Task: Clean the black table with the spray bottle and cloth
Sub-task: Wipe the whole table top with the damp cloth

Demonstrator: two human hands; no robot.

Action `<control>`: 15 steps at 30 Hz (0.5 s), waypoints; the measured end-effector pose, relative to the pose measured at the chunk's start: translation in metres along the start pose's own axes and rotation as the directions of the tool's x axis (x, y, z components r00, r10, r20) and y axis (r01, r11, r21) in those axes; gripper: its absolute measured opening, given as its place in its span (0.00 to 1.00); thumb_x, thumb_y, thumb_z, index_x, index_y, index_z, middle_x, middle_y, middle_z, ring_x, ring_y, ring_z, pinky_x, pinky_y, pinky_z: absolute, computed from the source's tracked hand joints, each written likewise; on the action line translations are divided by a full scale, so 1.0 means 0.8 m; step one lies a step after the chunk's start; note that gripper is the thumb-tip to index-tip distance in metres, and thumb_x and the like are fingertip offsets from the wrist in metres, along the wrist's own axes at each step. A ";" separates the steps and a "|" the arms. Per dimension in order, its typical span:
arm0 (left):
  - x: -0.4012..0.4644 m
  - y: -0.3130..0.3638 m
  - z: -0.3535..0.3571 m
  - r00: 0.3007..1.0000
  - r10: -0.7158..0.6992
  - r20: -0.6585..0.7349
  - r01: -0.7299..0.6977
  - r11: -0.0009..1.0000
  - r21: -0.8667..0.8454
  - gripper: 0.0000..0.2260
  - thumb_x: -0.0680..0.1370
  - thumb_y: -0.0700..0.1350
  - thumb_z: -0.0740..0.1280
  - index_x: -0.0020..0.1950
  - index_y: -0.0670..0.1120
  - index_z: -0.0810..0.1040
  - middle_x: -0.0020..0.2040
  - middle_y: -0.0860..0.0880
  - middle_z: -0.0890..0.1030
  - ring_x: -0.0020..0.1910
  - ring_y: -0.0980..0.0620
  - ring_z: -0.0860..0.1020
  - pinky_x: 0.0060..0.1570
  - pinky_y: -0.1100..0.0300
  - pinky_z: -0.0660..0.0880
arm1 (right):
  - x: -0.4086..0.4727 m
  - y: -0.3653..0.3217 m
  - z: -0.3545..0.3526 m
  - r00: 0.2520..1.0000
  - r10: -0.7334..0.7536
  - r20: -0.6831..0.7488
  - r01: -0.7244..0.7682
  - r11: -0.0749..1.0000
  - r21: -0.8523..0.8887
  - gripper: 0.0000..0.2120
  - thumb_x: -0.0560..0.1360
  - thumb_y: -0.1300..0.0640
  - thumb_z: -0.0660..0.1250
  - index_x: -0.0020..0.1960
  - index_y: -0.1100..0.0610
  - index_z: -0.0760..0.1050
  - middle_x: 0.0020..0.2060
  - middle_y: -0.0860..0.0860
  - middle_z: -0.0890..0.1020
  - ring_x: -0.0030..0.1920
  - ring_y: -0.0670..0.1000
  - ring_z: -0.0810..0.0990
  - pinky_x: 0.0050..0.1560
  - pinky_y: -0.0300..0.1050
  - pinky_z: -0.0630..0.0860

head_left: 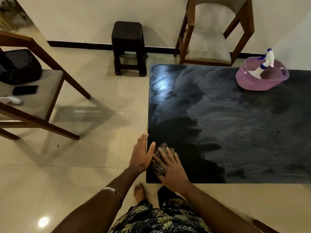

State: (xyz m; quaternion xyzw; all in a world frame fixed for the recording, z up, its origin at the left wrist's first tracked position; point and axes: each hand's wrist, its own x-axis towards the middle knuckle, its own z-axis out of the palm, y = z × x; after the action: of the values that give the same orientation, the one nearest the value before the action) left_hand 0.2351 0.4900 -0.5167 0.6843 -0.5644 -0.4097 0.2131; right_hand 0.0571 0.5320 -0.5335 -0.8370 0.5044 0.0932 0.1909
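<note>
My left hand (141, 153) lies at the lower centre of the frame, fingers flat and spread, holding nothing — the palm braces against the left edge of the black table (235, 132), thumb just over it. Just to its right, my right hand (170, 167) presses the cloth (159, 158) flat on the table's near-left corner, fingers splayed on top rather than curled round it. The cloth is small, dark and mottled; I judge it soft, limp and light, best worked under a flat palm or pinched at an edge. Its long axis runs from the near edge up and slightly right. Farther right the tabletop shows smeared wipe streaks. At the upper right of the frame the spray bottle (267, 62) leans in a purple basket (249, 81), nozzle pointing up-left — rigid, light plastic I'd take by the neck.
</note>
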 end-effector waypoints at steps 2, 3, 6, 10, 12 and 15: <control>0.014 0.010 0.000 1.000 0.002 -0.018 -0.002 1.000 0.006 0.31 0.80 0.64 0.50 0.79 0.50 0.56 0.80 0.49 0.57 0.79 0.51 0.54 0.77 0.45 0.55 | 0.013 0.047 -0.018 0.995 0.099 0.004 -0.099 0.995 0.007 0.35 0.79 0.39 0.52 0.81 0.41 0.39 0.80 0.49 0.36 0.79 0.57 0.33 0.77 0.63 0.41; 0.021 0.017 0.001 1.000 0.002 -0.027 -0.002 1.000 0.003 0.32 0.79 0.65 0.50 0.79 0.50 0.56 0.80 0.49 0.58 0.79 0.51 0.55 0.76 0.45 0.56 | 0.019 0.073 -0.030 0.985 0.173 -0.002 -0.173 0.985 0.025 0.35 0.79 0.39 0.52 0.81 0.42 0.40 0.80 0.50 0.36 0.79 0.57 0.34 0.78 0.64 0.44; 0.040 0.036 0.002 0.999 0.003 -0.050 -0.003 1.000 0.006 0.33 0.78 0.67 0.49 0.79 0.50 0.58 0.79 0.49 0.60 0.78 0.51 0.58 0.76 0.46 0.59 | 0.032 0.157 -0.066 0.905 0.422 -0.060 -0.416 0.905 0.088 0.35 0.78 0.33 0.49 0.81 0.44 0.48 0.82 0.50 0.45 0.80 0.59 0.46 0.77 0.61 0.53; 0.059 0.055 0.009 0.997 -0.019 -0.072 0.022 0.999 0.043 0.33 0.79 0.67 0.50 0.79 0.51 0.57 0.79 0.50 0.59 0.78 0.50 0.57 0.76 0.45 0.58 | 0.048 0.252 -0.105 0.786 0.617 -0.043 -0.603 0.780 0.169 0.38 0.78 0.29 0.49 0.82 0.46 0.51 0.82 0.51 0.47 0.80 0.60 0.49 0.76 0.62 0.52; 0.065 0.063 0.012 0.995 -0.026 -0.093 0.031 0.998 0.050 0.31 0.80 0.65 0.51 0.79 0.50 0.56 0.79 0.49 0.59 0.78 0.50 0.57 0.76 0.45 0.57 | 0.072 0.271 -0.115 0.782 0.623 -0.024 -0.606 0.770 0.200 0.39 0.79 0.30 0.48 0.82 0.51 0.48 0.82 0.52 0.44 0.80 0.61 0.42 0.78 0.63 0.45; 0.072 0.072 0.009 0.990 -0.046 -0.135 0.052 0.998 0.043 0.32 0.80 0.66 0.51 0.79 0.50 0.57 0.79 0.49 0.59 0.78 0.50 0.58 0.76 0.46 0.57 | 0.117 0.244 -0.115 0.813 0.579 -0.064 -0.556 0.804 0.209 0.39 0.79 0.32 0.46 0.82 0.53 0.47 0.81 0.54 0.45 0.79 0.65 0.40 0.76 0.67 0.42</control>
State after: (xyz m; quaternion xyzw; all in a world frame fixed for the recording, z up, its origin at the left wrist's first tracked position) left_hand 0.1959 0.4212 -0.4958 0.7285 -0.5414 -0.3547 0.2243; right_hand -0.0737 0.3368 -0.5263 -0.6308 0.7489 0.0476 0.1975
